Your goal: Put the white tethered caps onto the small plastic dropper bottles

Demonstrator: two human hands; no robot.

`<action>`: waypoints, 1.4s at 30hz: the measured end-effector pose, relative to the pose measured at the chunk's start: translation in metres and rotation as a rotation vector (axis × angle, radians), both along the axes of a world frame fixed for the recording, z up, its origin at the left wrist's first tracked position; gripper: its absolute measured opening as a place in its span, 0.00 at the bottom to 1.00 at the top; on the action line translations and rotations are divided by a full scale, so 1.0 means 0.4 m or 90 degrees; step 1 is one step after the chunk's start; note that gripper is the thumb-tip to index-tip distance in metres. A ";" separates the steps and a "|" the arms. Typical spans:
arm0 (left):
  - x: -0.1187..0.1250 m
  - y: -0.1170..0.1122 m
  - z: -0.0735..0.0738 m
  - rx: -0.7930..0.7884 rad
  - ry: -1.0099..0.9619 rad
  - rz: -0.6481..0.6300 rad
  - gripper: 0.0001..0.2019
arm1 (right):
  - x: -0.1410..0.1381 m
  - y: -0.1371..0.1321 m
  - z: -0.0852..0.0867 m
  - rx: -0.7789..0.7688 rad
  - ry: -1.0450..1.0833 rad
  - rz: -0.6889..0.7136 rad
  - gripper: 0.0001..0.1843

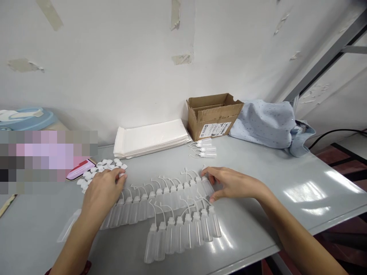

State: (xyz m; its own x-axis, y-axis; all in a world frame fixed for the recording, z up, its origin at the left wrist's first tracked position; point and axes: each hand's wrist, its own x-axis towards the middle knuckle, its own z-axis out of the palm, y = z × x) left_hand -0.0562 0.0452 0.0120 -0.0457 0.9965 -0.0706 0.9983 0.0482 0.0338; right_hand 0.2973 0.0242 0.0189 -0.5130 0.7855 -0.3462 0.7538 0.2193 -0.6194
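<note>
My left hand (pixel 104 191) is pinched closed on a small white cap-like piece (pixel 122 174), beside a pile of similar white pieces (pixel 91 172). At the right end of the back row, my right hand (pixel 226 182) curls thumb and fingers around a clear plastic squeeze bottle (pixel 207 186) with a thin bent spout. The back row of bottles (pixel 166 198) lies side by side on the table, its left end partly hidden by my left forearm. Nearer to me lies a shorter row of the same bottles (pixel 180 235), spouts pointing away.
Several bottles (pixel 205 149) lie before an open cardboard box (pixel 218 118). A stack of white envelopes (pixel 151 137) rests against the wall. Light blue cloth (pixel 265 124) is at the right, a clear piece (pixel 69 226) at the left. The grey table (pixel 258 233) ends at front right.
</note>
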 end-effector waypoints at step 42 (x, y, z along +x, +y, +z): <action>0.213 -0.113 0.016 -0.242 -0.894 -0.144 0.07 | -0.148 -0.060 -0.032 -0.318 0.764 -0.061 0.15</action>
State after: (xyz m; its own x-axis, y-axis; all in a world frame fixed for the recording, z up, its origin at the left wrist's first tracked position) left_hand 0.0291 0.0001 0.0186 0.4305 0.8849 -0.1776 0.1453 0.1263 0.9813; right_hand 0.2380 0.0004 0.0061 -0.6542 0.7560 0.0221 -0.3230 -0.2528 -0.9120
